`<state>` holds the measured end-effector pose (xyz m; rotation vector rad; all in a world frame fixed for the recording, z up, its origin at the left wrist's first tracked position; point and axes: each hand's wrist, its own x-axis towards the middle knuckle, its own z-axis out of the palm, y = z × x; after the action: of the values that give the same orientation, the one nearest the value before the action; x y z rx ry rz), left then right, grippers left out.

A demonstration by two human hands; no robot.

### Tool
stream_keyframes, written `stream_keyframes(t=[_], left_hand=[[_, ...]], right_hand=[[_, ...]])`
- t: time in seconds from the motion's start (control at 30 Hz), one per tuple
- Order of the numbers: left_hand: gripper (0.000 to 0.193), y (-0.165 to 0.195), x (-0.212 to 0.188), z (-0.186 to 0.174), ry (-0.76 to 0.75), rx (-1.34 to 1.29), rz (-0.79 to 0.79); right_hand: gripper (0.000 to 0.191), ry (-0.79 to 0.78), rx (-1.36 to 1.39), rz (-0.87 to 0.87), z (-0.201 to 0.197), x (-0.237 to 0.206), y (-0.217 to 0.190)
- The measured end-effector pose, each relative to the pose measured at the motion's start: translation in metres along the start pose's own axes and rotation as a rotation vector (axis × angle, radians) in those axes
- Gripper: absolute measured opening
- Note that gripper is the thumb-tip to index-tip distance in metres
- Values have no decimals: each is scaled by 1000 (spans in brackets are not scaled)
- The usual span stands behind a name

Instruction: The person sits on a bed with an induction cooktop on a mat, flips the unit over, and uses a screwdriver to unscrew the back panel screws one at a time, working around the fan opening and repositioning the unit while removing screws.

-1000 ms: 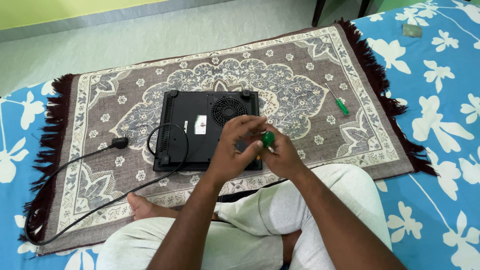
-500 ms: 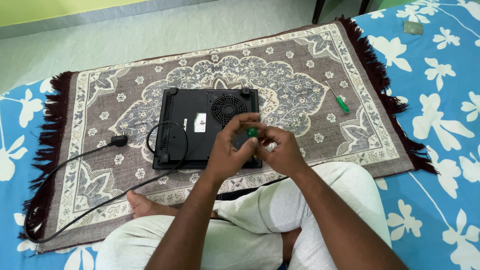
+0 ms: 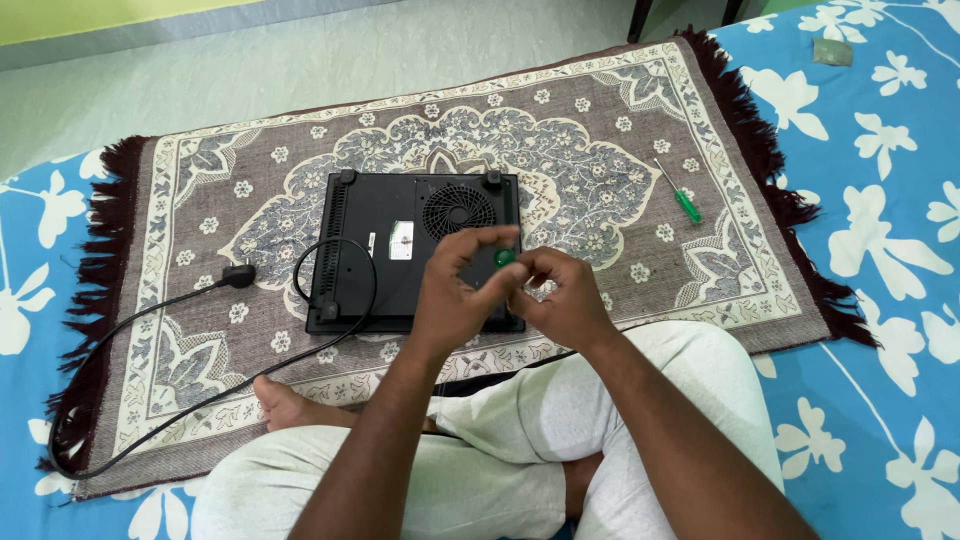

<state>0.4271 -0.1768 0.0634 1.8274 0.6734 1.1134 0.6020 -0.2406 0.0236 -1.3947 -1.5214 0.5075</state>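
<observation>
On the patterned rug (image 3: 620, 190), woven flat with a grey-brown floral medallion and dark fringed ends, lies a black induction cooktop (image 3: 380, 250) turned underside up. Its casing is matte hard plastic, square with rounded corners, small feet at the corners, side vent slots and a round fan grille (image 3: 458, 208) near the far edge. A pale label (image 3: 401, 240) sits on the base.

Left hand (image 3: 455, 290) and right hand (image 3: 560, 300) meet just above the cooktop's near right corner. Fingertips of both pinch a small green screwdriver handle (image 3: 503, 257), glossy and rounded; the hands are closed on it together, and its shaft is hidden behind the fingers.

Black power cord (image 3: 200, 400), smooth and rubbery, loops over the cooktop's left side and trails across the rug to the blue sheet; its plug (image 3: 238, 276) rests on the rug left of the cooktop.

Second screwdriver (image 3: 680, 196), green handle and thin metal shaft, lies well apart to the right on the rug.

Blue cloth with white flower print (image 3: 890, 250) surrounds the rug. Person sits cross-legged in pale trousers (image 3: 520, 440), one bare foot (image 3: 285, 405) showing.
</observation>
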Motion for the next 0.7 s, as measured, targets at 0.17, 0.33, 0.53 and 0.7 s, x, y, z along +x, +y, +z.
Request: stream_keyframes(t=[0.17, 0.33, 0.53, 0.7], left_hand=[[32, -4, 0, -4, -46, -28, 17], [31, -8, 2, -1, 41, 36, -66], [39, -5, 1, -4, -9, -11, -36], [32, -6, 1, -5, -55, -39, 42]], right_hand=[[17, 36, 94, 23, 2, 0, 1], [33, 30, -12, -3, 1, 1, -5], [21, 35, -12, 26, 2, 1, 2], [21, 18, 93, 44, 3, -3, 8]])
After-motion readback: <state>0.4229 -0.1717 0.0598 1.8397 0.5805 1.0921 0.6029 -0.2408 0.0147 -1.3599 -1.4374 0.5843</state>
